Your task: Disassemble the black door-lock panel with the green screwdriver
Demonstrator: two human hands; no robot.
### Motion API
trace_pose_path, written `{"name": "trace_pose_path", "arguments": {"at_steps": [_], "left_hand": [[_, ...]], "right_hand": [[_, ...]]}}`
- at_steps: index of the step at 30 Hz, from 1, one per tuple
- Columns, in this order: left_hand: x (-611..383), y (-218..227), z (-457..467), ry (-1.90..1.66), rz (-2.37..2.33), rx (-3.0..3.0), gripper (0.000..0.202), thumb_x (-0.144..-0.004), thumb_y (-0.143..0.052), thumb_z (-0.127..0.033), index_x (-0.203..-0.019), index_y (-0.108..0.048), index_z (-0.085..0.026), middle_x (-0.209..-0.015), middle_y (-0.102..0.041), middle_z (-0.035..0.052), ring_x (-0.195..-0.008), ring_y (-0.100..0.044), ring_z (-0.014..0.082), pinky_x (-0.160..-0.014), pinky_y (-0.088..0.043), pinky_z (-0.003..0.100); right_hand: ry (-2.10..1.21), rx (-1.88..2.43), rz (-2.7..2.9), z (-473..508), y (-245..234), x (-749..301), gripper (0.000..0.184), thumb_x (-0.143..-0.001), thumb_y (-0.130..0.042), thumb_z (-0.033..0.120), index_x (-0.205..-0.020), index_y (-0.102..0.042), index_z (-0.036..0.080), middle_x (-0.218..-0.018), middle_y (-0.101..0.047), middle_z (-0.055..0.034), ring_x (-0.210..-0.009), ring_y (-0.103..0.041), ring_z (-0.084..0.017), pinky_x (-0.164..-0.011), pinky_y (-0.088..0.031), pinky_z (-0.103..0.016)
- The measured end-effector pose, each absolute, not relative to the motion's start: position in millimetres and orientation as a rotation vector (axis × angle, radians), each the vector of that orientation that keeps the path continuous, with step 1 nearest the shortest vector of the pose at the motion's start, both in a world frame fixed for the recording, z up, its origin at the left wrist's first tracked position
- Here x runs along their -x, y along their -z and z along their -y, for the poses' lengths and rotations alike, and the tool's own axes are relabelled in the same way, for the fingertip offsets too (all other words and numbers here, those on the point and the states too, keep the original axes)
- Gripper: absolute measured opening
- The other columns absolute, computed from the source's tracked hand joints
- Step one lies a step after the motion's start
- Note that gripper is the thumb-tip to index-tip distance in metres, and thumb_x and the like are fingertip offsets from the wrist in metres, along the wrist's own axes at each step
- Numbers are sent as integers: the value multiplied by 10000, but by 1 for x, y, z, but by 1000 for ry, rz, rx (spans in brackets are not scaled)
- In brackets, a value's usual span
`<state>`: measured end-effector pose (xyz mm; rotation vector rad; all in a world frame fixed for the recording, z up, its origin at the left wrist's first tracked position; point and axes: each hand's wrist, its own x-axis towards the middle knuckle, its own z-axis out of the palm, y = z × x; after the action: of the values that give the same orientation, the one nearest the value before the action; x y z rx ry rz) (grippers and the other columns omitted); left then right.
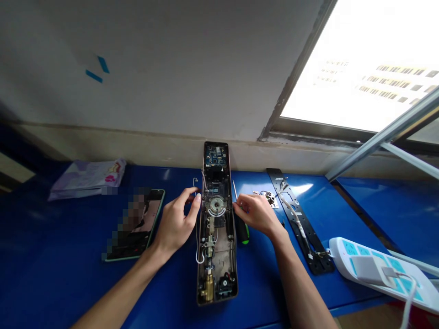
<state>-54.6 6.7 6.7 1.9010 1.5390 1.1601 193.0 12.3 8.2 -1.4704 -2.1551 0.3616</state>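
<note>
An opened smart door lock housing (226,256) lies lengthwise on the blue table, its inside facing up. A circuit board (216,156) sits at its far end, a round metal disc (216,206) in the middle, and a brass part (207,289) at the near end. Thumb and forefinger apart, my left hand (179,220) is at the housing's left edge by a white wire (197,246). My right hand (254,210), fingers curled, meets the right edge; whatever its fingertips hold is hidden. Beneath it lies a screwdriver (244,233) with a green and black handle.
On the right are a small circuit board (270,198), a black back plate (297,224) with wires, and a white power strip (343,258) with a plugged-in charger (368,269). A phone (156,208) and a soft package (87,178) lie left. Metal bars (387,130) stand at right.
</note>
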Motion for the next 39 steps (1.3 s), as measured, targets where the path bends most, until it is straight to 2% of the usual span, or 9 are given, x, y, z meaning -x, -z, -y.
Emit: {"name": "trace_pose_path", "arguments": {"at_steps": [3,8,13,18,21,26,32,36,39], "left_hand": [[55,-7,-7,-1211,-1510,-1856,261,-1003,-523,-471,-1024,-605,-223,-957,-734,39,-892,-722,230,-800,-562,323],[51,-7,-7,-1244,-1403,-1669,232,-995,-576,-448,-1087,-537,-238,-1075,-710,59,-1015,-723,230,-860,-583,340],[41,-8,-11,-1273,-1227,-1359,314,-940,-649,-405,-1092,-416,-261,-1082,-721,60,-1045,-749,229,-924,-611,384],[50,-19,-15,-1178,-1110,-1322,341,-898,-676,-355,-1035,-376,-268,-996,-712,21,-986,-753,186,-937,-608,368],[60,-25,-14,-1085,-1089,-1393,301,-899,-670,-322,-1017,-399,-265,-956,-701,2,-920,-743,161,-901,-611,339],[68,-30,-11,-997,-1047,-1481,308,-855,-712,-300,-1015,-452,-257,-951,-673,1,-893,-728,163,-856,-627,326],[66,-34,-5,-903,-1059,-1567,295,-829,-726,-302,-974,-475,-248,-904,-606,-17,-826,-684,155,-782,-620,304],[60,-38,-1,-875,-1077,-1646,255,-877,-684,-362,-908,-460,-244,-852,-553,-29,-766,-616,143,-718,-593,279],[61,-42,-4,-837,-1129,-1742,297,-936,-621,-443,-830,-429,-241,-765,-468,-50,-673,-517,125,-615,-519,231]], "right_hand": [[-413,1544,2163,-5,-19,-194,168,-900,-659,320,-800,-570,220,-633,-603,47,-553,-497,-107,-570,-281,-249],[-530,1658,2133,0,-19,-191,263,-768,-734,265,-711,-480,229,-553,-532,64,-491,-430,-102,-527,-236,-245],[-667,1640,2039,-1,-17,-191,237,-765,-635,168,-705,-417,238,-550,-477,82,-497,-406,-97,-508,-258,-233],[-772,1622,1935,-3,-35,-199,187,-860,-591,264,-754,-439,245,-607,-549,65,-540,-470,-105,-511,-342,-217],[-771,1668,1918,-3,-56,-206,126,-865,-603,276,-789,-508,242,-611,-599,55,-549,-515,-117,-529,-377,-226],[-708,1774,1948,2,-101,-220,97,-843,-665,295,-828,-582,247,-606,-665,39,-478,-538,-121,-474,-350,-229],[-732,1844,1966,2,-149,-230,162,-822,-720,385,-900,-655,258,-697,-766,-14,-541,-691,-182,-454,-443,-244],[-524,1877,1875,-5,-162,-229,208,-793,-776,394,-909,-704,237,-708,-778,-48,-535,-710,-201,-425,-459,-251],[-338,1872,1786,-11,-165,-226,236,-779,-805,363,-951,-733,219,-783,-794,-87,-576,-717,-204,-444,-485,-261]]}}
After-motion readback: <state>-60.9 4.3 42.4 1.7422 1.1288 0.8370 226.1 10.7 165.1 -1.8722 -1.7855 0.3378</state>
